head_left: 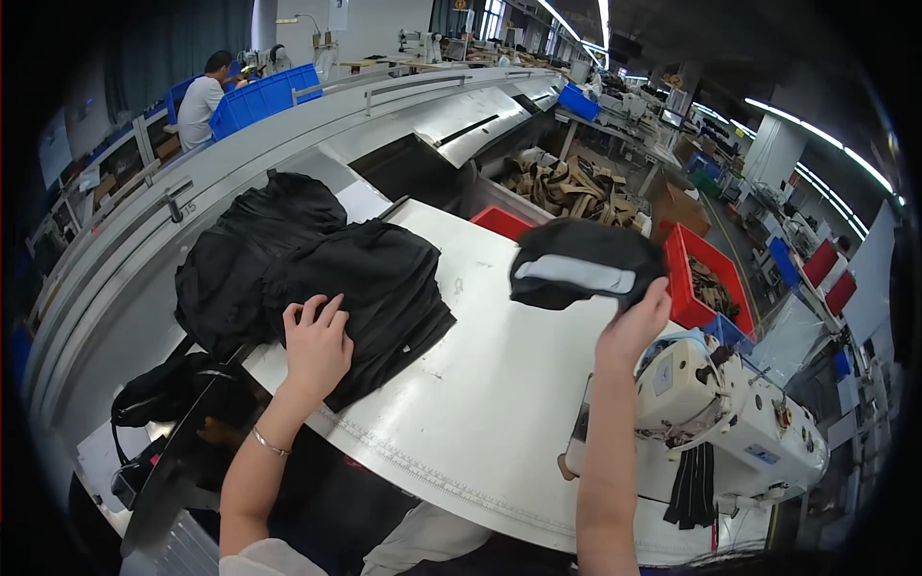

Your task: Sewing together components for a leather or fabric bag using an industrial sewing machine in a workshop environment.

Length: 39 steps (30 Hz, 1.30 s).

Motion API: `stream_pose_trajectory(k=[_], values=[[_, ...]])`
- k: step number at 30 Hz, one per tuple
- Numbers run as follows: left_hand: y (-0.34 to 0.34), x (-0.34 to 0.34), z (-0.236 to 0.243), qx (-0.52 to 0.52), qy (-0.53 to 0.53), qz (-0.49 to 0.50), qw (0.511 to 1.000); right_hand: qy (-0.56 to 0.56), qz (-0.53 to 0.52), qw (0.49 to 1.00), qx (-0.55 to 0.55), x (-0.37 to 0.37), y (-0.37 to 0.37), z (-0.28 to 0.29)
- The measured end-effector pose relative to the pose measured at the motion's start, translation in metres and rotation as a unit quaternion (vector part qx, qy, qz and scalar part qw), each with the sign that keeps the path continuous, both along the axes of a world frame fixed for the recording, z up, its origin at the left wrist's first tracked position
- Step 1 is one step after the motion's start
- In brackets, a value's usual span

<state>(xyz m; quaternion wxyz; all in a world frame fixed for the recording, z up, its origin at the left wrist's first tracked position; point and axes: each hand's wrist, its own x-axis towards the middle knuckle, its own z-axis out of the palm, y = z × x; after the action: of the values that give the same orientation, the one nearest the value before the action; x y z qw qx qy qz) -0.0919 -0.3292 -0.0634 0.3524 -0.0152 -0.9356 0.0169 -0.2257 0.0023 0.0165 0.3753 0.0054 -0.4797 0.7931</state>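
Observation:
A stack of black fabric pieces (360, 288) lies at the left of the white table. My left hand (318, 348) rests on the stack's near side, fingers stretched out and slightly spread. Raised over the table's right half, a black fabric piece with a pale grey strip (581, 261) hangs from my right hand (638, 322). The thumb and fingers of that hand grip its lower right corner; part of the grip is hidden behind the cloth. Below my right hand stands a cream sewing machine (691, 384), with black straps (691, 488) hanging by it.
The white sewing table (461, 422) has a ruler scale along its near edge. Beyond it are a bin of tan and black straps (576, 187) and a red crate (706, 274). A metal rail track (317, 125) curves along the left. A person (202, 106) sits by blue crates farther off.

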Motion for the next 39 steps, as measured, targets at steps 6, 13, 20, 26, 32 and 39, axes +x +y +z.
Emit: stream_pose_trajectory(k=[6, 13, 20, 26, 32, 39], values=[[0.009, 0.008, 0.029, 0.045, -0.024, -0.030, 0.998, 0.011, 0.145, 0.906, 0.398, 0.073, -0.004, 0.025], [0.161, 0.029, 0.064, 0.284, -0.167, -0.439, 0.836, 0.125, 0.152, 0.585, 0.787, 0.220, 0.033, -0.080], [0.281, 0.000, 0.002, -0.067, -0.338, -0.320, 0.882, 0.167, 0.081, 0.545, 0.818, 0.233, -0.003, -0.094], [0.238, -0.022, 0.001, 0.277, -0.406, -0.379, 0.784, 0.267, 0.134, 0.629, 0.718, 0.237, 0.046, -0.087], [0.217, -0.014, 0.012, 0.486, -0.471, -0.300, 0.672, 0.282, -0.018, 0.501, 0.818, 0.177, 0.092, -0.080], [0.219, -0.010, 0.050, 0.368, -0.367, -0.272, 0.810, 0.232, -0.055, 0.412, 0.880, 0.146, 0.072, -0.106]])
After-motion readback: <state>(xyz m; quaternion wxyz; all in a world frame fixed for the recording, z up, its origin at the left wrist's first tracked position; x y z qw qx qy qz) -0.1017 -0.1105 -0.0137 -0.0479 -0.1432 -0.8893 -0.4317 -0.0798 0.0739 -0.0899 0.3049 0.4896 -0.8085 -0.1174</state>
